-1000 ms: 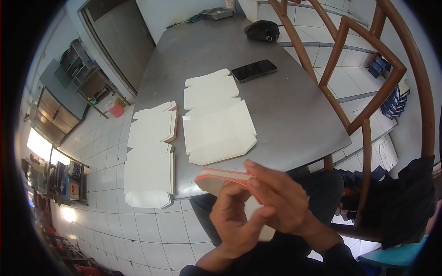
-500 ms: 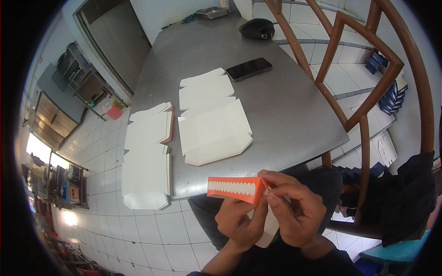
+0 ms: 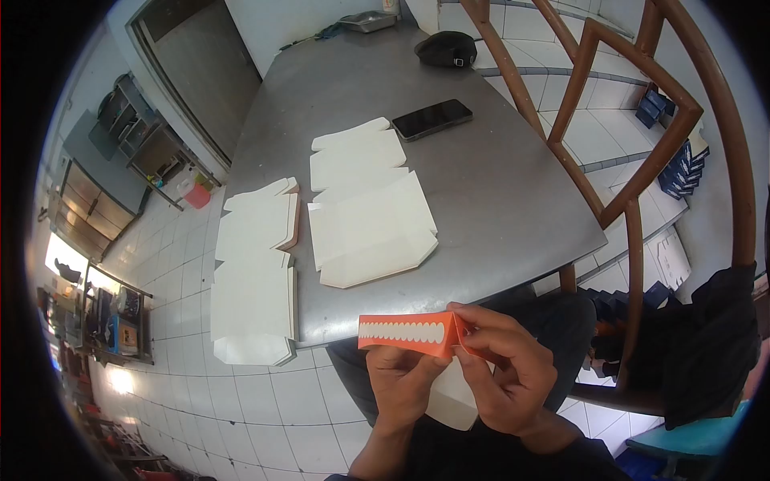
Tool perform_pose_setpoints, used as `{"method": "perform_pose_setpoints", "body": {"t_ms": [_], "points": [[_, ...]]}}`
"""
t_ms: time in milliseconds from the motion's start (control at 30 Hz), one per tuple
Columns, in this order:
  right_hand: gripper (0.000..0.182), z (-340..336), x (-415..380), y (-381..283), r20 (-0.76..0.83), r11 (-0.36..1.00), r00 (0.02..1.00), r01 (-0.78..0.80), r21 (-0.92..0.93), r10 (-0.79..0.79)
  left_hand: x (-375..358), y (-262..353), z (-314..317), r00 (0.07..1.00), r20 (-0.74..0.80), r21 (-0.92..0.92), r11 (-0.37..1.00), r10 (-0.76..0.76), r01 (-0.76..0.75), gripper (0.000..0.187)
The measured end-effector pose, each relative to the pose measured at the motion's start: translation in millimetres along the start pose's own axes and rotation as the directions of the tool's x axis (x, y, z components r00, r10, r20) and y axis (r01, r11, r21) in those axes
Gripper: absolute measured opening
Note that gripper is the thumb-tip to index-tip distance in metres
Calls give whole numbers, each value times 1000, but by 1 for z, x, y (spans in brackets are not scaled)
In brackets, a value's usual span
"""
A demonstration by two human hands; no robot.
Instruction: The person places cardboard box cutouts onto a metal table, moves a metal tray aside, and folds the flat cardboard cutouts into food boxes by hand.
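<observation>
An orange cardboard box (image 3: 405, 332) with a white scalloped pattern is held above my lap, its pale inner panel hanging down between my hands. My left hand (image 3: 401, 383) grips its underside, thumb near the right end. The fingers and thumb of my right hand (image 3: 510, 370) pinch the folded flaps at the box's right end. Beyond them, flat white box blanks lie on the grey table (image 3: 513, 208): one pile (image 3: 373, 216) in the middle and another pile (image 3: 253, 272) at the left edge, partly overhanging it.
A black phone (image 3: 433, 119) lies beyond the middle pile. Farther back are a black cap-like item (image 3: 446, 50) and a metal tray (image 3: 368, 22). A brown metal railing (image 3: 634, 136) rises at the right, beside tiled steps. Shelving (image 3: 116, 321) stands at the left.
The box has turned slightly, showing more of its patterned side. My left hand has shifted a little left and its thumb has moved; my right fingers have moved over the end flap.
</observation>
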State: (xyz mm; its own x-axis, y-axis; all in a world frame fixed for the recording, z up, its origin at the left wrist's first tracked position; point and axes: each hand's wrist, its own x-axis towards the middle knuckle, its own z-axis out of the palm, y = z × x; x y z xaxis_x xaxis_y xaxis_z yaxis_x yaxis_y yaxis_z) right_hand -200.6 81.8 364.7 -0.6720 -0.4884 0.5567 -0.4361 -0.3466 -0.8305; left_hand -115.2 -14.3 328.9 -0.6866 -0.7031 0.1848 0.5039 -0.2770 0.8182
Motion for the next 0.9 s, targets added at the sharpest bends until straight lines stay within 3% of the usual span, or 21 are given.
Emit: {"method": "perform_pose_setpoints", "body": {"t_ms": [100,200,333,400,433,500,567,600,667,767,867,900], "points": [[21,4,-1,-1,-62,1000,998,3,10,-2,-3,-4,1,1000,12,35,999,-8,7,18],[20,0,11,-9,157,981,980,144,-132,-123,-5,2,3,998,-50,87,996,-30,35,19],[21,3,7,-3,127,995,991,50,-84,-39,-4,12,-9,997,-41,268,960,-70,78,23],[23,0,4,-2,110,996,990,-88,-3,88,-1,24,-11,996,56,314,948,-73,52,26],[23,-1,3,0,101,997,992,-80,-1,80,1,29,-12,992,106,337,941,-75,35,28],[23,-4,1,6,76,998,995,-66,8,65,1,24,-25,990,140,34,999,-13,8,33],[17,-7,8,7,199,982,975,124,-143,-95,0,32,-24,998,68,-257,966,-19,36,30],[14,-7,12,6,269,952,949,227,-207,-167,0,35,-22,999,34,-118,992,-41,45,29],[17,-6,11,2,228,969,970,135,-207,-87,1,38,-20,997,-43,156,985,-63,69,26],[16,-3,7,2,105,994,994,-22,-110,33,3,29,-8,988,-137,25,997,-70,74,15],[14,0,4,0,7,988,989,-151,-20,151,-3,3,-13,947,-55,436,861,316,-262,9],[14,3,3,-2,-14,982,982,-188,0,188,-2,-3,-9,916,-15,457,817,401,-351,11]]}}
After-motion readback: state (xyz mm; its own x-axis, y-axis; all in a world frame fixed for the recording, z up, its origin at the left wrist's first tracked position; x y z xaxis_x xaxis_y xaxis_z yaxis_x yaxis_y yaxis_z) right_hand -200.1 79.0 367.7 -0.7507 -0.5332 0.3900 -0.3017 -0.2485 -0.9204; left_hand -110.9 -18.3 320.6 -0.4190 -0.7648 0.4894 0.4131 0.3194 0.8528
